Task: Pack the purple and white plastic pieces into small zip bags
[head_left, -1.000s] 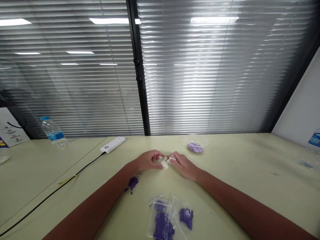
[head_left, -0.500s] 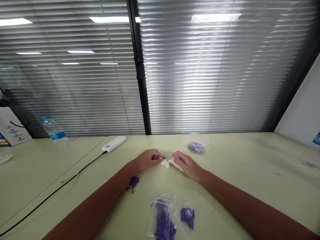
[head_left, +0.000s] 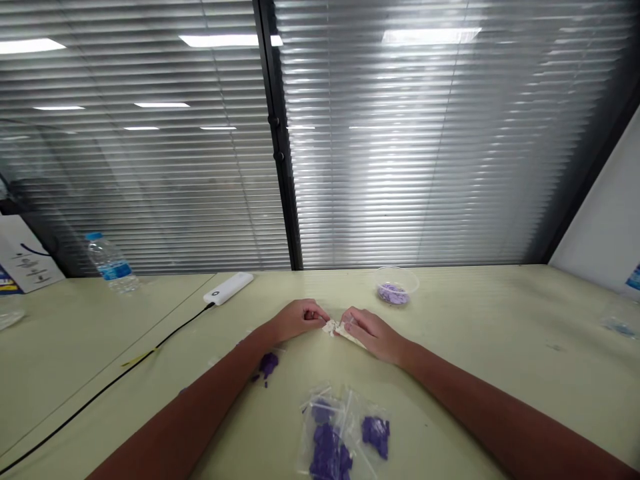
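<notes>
My left hand (head_left: 300, 319) has its fingers curled and pinched at the left edge of a small cluster of white bits (head_left: 331, 327). From the other side, my right hand (head_left: 376, 332) grips a pale, whitish strip-like piece (head_left: 352, 335), its thumb on top and much of the piece covered. A little clear plastic seems to show by those fingers. Beside my left wrist lies a small dark purple lump (head_left: 269, 364) with crumbs. Closer to me are clear zip bags with purple pieces, a fuller bag (head_left: 327, 443) and another bag (head_left: 375, 433).
Behind my right hand stands a round clear tub (head_left: 395, 287) with light purple bits. A white power bank (head_left: 229, 288) with a black cable (head_left: 145, 357) lies at left. A water bottle (head_left: 113, 264) and a white box (head_left: 29, 257) stand further left, near the window blinds.
My right hand has shifted slightly left, bringing the pale piece against the white bits, where a small gap showed before. My left fingers have moved a little.
</notes>
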A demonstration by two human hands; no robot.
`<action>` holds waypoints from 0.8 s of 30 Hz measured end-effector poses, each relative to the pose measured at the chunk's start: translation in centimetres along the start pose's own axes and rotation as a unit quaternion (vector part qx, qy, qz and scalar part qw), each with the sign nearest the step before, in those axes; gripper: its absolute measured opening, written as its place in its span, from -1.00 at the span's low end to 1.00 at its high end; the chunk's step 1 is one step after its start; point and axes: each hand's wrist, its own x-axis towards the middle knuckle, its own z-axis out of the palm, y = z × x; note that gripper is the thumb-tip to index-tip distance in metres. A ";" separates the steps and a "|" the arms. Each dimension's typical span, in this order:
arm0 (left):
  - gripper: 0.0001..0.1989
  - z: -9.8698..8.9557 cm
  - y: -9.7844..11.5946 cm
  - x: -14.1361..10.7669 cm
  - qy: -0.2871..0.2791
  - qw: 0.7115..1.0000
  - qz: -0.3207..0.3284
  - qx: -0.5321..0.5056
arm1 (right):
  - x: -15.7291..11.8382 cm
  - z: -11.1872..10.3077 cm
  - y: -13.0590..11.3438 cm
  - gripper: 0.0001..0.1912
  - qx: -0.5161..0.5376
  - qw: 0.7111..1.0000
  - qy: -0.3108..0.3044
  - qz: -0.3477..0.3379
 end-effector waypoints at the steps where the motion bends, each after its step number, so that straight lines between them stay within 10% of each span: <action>1: -0.60 -0.1 -0.1 0.0 -0.002 1.000 -0.004 -0.011 | 0.0 0.0 0.1 -0.61 0.009 1.000 0.002 0.004; 15: -0.52 -0.1 0.1 -0.1 -0.014 0.998 -0.029 -0.060 | 0.2 0.0 0.4 -0.66 0.021 0.999 0.040 0.025; 24: -0.37 0.2 1.8 -0.4 -0.004 0.997 0.003 0.081 | 0.8 0.4 1.3 -0.68 -0.002 0.998 0.065 0.024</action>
